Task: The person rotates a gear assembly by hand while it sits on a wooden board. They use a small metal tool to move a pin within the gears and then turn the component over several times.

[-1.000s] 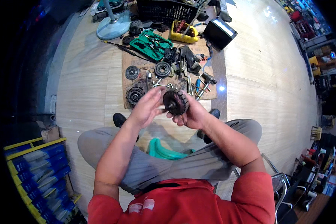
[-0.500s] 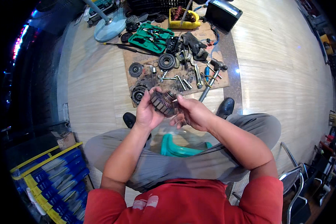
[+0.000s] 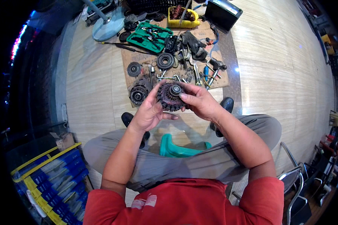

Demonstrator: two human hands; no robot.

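Note:
My left hand [image 3: 152, 108] and my right hand [image 3: 199, 101] grip a dark, grimy rotor [image 3: 167, 98] with a slotted rim, its shaft bearing [image 3: 175, 90] facing up. The right thumb presses beside that bearing; the left fingers curl round the rim. Just beyond, on a cardboard sheet [image 3: 218, 80], lie a round housing [image 3: 138, 94], a ring part [image 3: 165, 60], a small pulley [image 3: 134, 69], hex keys and wrenches [image 3: 197, 74], a hammer [image 3: 217, 64], dark gloves [image 3: 193, 43] and an open green tool case [image 3: 149, 37].
A black battery [image 3: 221, 14], a yellow container [image 3: 182, 23] and a pedestal base [image 3: 108, 30] stand at the back. My feet and a green plastic stool [image 3: 169, 149] are below my hands. A yellow-blue rack [image 3: 54, 176] is at left, a metal chair [image 3: 293, 176] at right.
The rotor has turned so its bearing end faces up toward me. My right thumb has moved onto it, and my left hand has shifted its grip round the rim.

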